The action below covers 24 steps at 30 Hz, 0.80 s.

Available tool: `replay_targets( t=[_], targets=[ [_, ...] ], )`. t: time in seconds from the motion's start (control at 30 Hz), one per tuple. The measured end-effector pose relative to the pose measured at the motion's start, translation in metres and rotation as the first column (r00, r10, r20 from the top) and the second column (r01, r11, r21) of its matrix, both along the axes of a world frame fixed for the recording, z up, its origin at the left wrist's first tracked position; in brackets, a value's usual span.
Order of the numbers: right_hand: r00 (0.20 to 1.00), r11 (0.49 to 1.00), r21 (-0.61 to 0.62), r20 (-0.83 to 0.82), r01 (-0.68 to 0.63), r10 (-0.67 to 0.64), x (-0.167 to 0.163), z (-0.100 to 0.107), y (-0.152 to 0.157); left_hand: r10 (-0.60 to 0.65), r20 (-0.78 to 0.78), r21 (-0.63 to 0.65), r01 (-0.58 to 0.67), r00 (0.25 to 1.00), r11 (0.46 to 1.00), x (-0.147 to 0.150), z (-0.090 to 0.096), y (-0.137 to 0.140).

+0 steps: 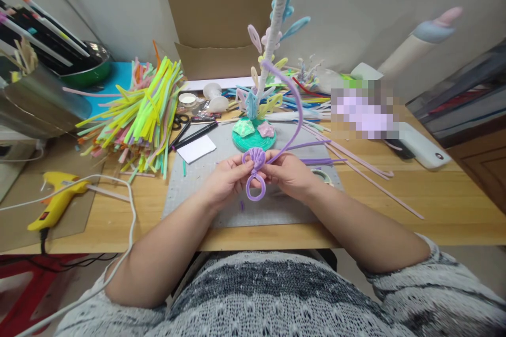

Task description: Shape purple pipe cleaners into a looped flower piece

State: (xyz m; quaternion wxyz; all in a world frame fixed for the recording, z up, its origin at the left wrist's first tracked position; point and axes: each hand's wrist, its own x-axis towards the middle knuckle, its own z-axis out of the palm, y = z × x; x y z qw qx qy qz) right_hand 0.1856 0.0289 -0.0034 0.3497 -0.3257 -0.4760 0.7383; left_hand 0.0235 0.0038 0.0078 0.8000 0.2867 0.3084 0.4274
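Between both hands is a purple pipe cleaner shape (256, 189), with a ring at the bottom and a bunched, ribbed part above it. A long loose purple end curves up and away to the right. My left hand (231, 175) pinches the shape's middle from the left. From the right, my right hand (288, 172) grips it near the start of the loose end. Just beyond the hands stands a craft tree with a teal round base (249, 141), a white wrapped stem (272, 37) and pastel loops. Straight purple pipe cleaners (320, 161) lie right of my right hand.
A grey mat (190, 200) lies under my hands. At left are a yellow glue gun (59, 195) with a looping white cable and a big heap of colourful pipe cleaners (146, 110). Black pens (195, 135), white paper (196, 149) and scissors (179, 121) sit beyond my left hand.
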Motion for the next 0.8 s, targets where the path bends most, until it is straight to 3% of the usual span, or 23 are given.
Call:
replay_targets(
  t=[0.27,0.6,0.8],
  targets=[
    [0.985,0.992,0.101,0.165,-0.075,0.058,0.004,0.008,0.001,-0.06,-0.062,0.033,0.062,0.996,0.998,0.0,-0.001,-0.002],
    [0.935,0.989,0.143,0.347,0.018,-0.067,0.002,0.019,-0.001,-0.011,-0.121,0.067,0.019,0.993,0.998,0.001,0.0,-0.001],
    [0.962,0.993,0.118,0.27,0.014,-0.045,0.003,0.014,0.003,0.011,-0.139,0.092,0.002,0.99,0.996,-0.002,-0.002,0.0]
  ],
)
